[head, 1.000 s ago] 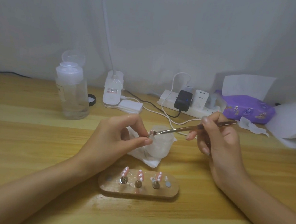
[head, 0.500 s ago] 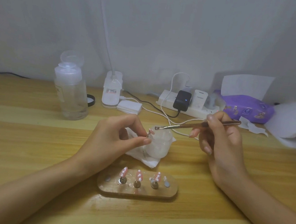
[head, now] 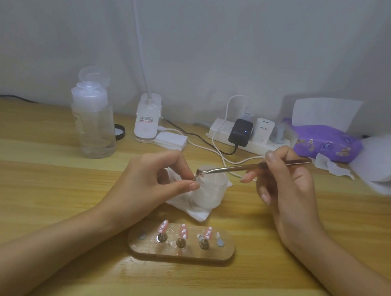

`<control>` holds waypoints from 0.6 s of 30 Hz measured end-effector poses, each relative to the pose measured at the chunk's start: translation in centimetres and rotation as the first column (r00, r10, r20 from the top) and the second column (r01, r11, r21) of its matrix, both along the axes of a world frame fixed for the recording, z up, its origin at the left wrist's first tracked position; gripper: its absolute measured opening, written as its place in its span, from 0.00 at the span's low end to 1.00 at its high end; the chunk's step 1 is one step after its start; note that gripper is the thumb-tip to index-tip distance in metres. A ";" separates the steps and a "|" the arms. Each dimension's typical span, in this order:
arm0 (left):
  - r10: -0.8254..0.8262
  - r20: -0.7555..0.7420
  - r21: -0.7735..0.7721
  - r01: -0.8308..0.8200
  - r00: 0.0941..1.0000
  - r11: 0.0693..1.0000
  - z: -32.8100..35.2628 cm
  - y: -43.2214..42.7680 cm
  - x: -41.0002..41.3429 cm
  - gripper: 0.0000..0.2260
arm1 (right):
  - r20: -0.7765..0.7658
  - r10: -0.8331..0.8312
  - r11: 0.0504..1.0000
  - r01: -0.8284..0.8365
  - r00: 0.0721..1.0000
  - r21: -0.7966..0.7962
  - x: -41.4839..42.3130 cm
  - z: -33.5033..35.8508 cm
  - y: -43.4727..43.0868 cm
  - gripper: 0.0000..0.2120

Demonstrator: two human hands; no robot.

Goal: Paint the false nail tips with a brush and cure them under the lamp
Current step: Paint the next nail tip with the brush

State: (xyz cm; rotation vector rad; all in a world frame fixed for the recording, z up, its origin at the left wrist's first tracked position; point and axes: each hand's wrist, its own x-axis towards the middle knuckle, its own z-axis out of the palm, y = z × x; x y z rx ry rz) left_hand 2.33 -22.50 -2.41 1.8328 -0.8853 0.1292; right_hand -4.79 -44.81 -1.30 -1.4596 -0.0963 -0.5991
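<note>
**Table** (head: 43, 181): wooden top that bears every item below.

**Lamp** (head: 384, 159): white domed housing at the far right edge, partly out of view and well apart from the work. It is probably a light, hollow plastic shell, best taken by the outer dome.

**Left hand** (head: 158, 180): thumb and forefinger are pinched together on the held tip. The other fingers are curled behind.

**Right hand** (head: 289, 180): fingers are clamped pen-fashion round the brush, on the rear half of its handle.

**Stand** (head: 181, 251): oval wooden base near the table's front, between the two forearms, carrying small metal pegs.

**Jar** (head: 209, 192): translucent white, set on a crumpled tissue (head: 191, 209) just behind the left fingertips.

**Brush** (head: 240, 169): slim metallic handle, judged stiff and very light, with a soft bristle end that meets the held tip. It is best gripped well back from the bristles for fine control.

**Nail tips** (head: 183, 231): three, pink with white dots, upright on the stand's pegs.
- Handling: judged to be thin, featherweight, springy plastic that smears easily while uncured.
- Hold: take them by the peg or side edges, never by the painted face.

**Held tip** (head: 196, 178): mostly hidden in the left pinch, in front of the jar's rim. Whether it sits on a peg cannot be told.
</note>
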 end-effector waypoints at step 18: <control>0.000 -0.015 -0.010 0.000 1.000 1.000 -0.1 0.0 0.0 0.06 | -0.029 -0.096 0.995 0.096 0.995 0.004 0.2 -0.1 -0.5 0.13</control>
